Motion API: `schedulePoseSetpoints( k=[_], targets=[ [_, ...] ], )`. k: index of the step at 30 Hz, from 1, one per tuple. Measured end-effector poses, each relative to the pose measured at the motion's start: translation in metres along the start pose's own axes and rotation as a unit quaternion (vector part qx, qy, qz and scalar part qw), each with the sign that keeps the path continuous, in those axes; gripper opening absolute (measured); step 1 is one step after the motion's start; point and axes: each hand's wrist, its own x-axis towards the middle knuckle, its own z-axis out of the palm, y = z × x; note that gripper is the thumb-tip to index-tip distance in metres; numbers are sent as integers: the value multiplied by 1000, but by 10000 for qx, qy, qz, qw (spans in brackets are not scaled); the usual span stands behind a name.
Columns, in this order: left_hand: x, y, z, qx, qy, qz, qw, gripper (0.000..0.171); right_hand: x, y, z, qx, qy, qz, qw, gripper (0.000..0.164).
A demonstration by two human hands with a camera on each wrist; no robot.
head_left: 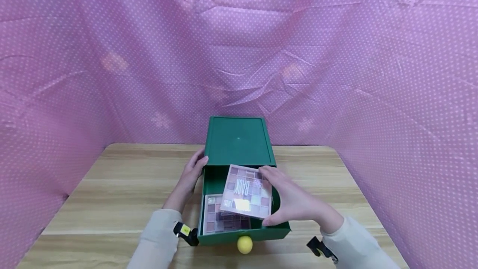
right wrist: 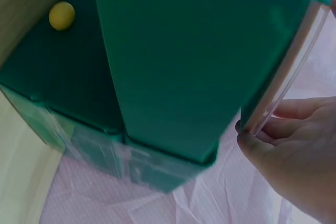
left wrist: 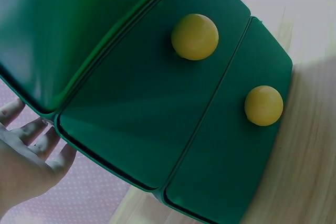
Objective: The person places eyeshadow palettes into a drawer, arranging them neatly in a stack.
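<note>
A green drawer cabinet (head_left: 239,138) stands on the table with its top drawer (head_left: 214,240) pulled out. My right hand (head_left: 296,202) grips an eyeshadow palette (head_left: 244,209) by its right edge, thumb at the near corner. The palette tilts over the drawer and overlaps a second palette (head_left: 220,224) lying inside at the left. From the right wrist view, the held palette (right wrist: 286,72) shows edge-on above the drawer wall, between thumb and fingers. Against the cabinet's left side rests my left hand (head_left: 191,177), its fingers extended; the left wrist view shows those fingertips at the cabinet's edge.
The pulled-out drawer has a round yellow knob (head_left: 244,245). Below it, two more drawer fronts (left wrist: 131,108) with yellow knobs are pushed in. Wood-grain table (head_left: 123,202) extends on both sides. Pink dotted cloth (head_left: 239,61) hangs behind and at the sides.
</note>
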Motion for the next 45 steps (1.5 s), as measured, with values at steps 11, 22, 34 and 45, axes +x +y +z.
schedulePoseSetpoints(
  k=[11, 22, 34, 45],
  targets=[
    [1, -3, 0, -5, 28, 56, 10000, 57, 22, 1, 16, -132, -494, 191, 9985, 104],
    [3, -4, 1, -100, 62, 192, 9997, 55, 31, -2, 26, -245, -977, 53, 9949, 101],
    [3, -5, 0, 65, 27, 64, 10000, 56, 37, -3, 33, -415, -1277, 210, 9907, 98],
    [2, -3, 1, 29, 81, 60, 9999, 56, 33, -1, 30, 216, -803, 126, 9965, 71]
  ],
)
